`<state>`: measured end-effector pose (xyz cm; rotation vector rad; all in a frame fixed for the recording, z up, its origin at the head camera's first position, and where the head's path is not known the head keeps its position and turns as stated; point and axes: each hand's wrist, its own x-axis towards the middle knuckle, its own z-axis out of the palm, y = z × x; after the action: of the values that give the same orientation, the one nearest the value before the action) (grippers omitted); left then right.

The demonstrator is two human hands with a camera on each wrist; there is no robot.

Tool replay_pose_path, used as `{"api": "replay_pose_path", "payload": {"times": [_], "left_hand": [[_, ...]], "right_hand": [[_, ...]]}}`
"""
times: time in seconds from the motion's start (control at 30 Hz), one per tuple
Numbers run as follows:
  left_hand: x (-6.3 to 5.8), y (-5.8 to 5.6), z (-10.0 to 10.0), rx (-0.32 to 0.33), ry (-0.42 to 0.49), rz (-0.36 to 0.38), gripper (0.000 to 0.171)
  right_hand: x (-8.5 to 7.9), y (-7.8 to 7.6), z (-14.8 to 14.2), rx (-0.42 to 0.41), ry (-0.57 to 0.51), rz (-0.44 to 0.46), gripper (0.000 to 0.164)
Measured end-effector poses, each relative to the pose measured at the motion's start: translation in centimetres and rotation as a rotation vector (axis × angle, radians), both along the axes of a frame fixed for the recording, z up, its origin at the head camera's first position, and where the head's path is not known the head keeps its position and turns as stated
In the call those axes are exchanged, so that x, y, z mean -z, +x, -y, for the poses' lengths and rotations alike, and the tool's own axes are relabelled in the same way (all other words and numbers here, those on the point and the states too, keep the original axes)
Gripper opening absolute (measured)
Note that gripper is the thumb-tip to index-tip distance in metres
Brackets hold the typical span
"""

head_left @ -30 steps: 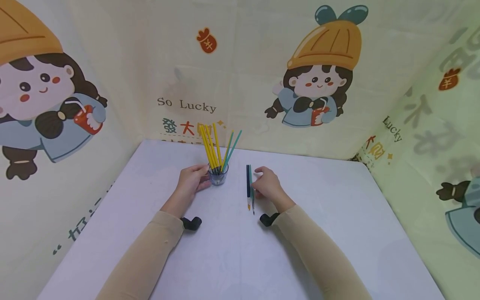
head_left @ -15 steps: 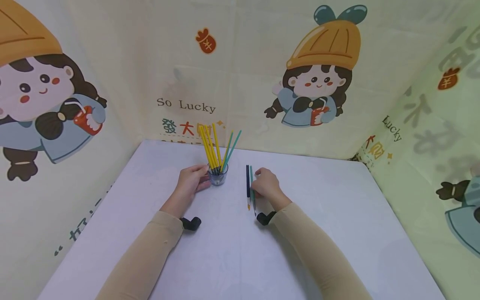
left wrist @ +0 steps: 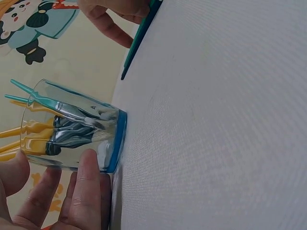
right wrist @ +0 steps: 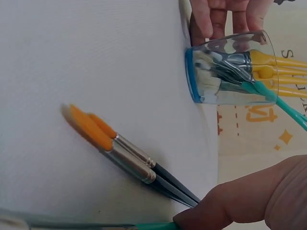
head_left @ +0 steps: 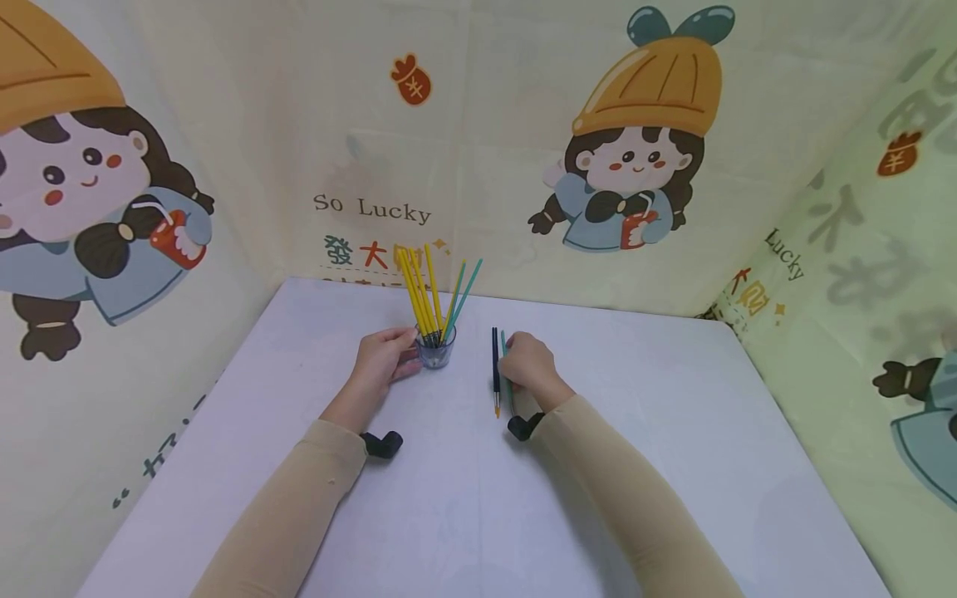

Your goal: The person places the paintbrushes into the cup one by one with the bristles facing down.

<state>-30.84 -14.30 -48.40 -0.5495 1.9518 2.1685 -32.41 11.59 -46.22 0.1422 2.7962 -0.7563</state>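
Observation:
My left hand (head_left: pixel 383 357) touches the left side of a clear cup (head_left: pixel 434 357) with fairly straight fingers, the thumb near its rim in the left wrist view. Inside the upright cup stand several yellow paintbrushes (head_left: pixel 419 291) and teal ones (head_left: pixel 467 291), bristles down. To the right, my right hand (head_left: pixel 529 365) pinches a teal-handled paintbrush (right wrist: pixel 153 225) between thumb and fingers; part of its handle is hidden by the hand. Right beside it lie two dark-handled paintbrushes (right wrist: pixel 139 160) with orange bristles, side by side on the table.
A white cloth covers the table (head_left: pixel 449 515). Behind it hangs a printed cream backdrop (head_left: pixel 493 166) with cartoon figures and lettering, which also closes off both sides. Black straps with small devices (head_left: pixel 383 444) sit at both wrists.
My right hand's fingers have closed on the teal paintbrush, and its bristle end has swung slightly right, away from the dark ones. The left hand and the cup stay in place.

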Motion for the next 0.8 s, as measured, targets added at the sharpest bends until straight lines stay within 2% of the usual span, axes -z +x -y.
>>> {"api": "replay_pose_path", "payload": {"times": [0.17,0.43,0.63,0.8], "left_hand": [[0.0,0.0,0.0,-0.004,0.008,-0.001,0.038],[0.0,0.0,0.0,0.009,0.010,0.005,0.040],[-0.2,0.1,-0.1,0.007,0.008,0.018,0.041],[-0.2,0.3,-0.1,0.001,0.012,0.005,0.038]], "right_hand": [[-0.3,-0.2,-0.3,-0.008,-0.017,0.033,0.049],[0.3,-0.6,-0.7,0.055,-0.073,0.062,0.054],[0.5,-0.3,-0.9,0.127,-0.158,0.059,0.055],[0.5,-0.2,-1.1,0.182,-0.269,0.051,0.054]]}}
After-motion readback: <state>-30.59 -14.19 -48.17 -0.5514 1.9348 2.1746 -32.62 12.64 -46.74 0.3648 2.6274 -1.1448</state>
